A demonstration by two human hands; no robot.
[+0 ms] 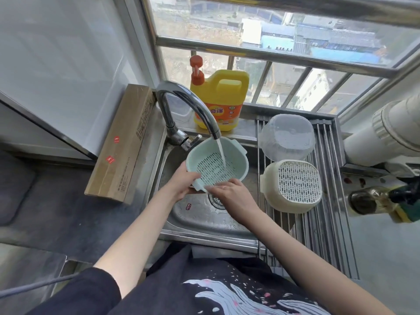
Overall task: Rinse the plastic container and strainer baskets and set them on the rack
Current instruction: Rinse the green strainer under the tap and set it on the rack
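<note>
A steel sink (193, 226) is set in a grey counter (68, 214) below a barred window (272, 55) that looks down on rooftops. The tap (181, 105) is running — its stream falls into a green strainer (216, 164) held tilted over the basin. The left hand (184, 180) grips the strainer's near rim by its handle; the right hand (231, 196) has its fingers on the lower rim beside it, but whether they curl round it cannot be told. The hands are close together. A rod rack (329, 223) spans the sink's right side. On it, upside down, sit a clear container (287, 136) at the back and a cream strainer (293, 186) just in front — the two are touching. A yellow detergent jug (221, 98) stands on the sill behind the tap. A long cardboard box (122, 144) lies left of the sink. A glass bottle (375, 198) lies right of the rack.
</note>
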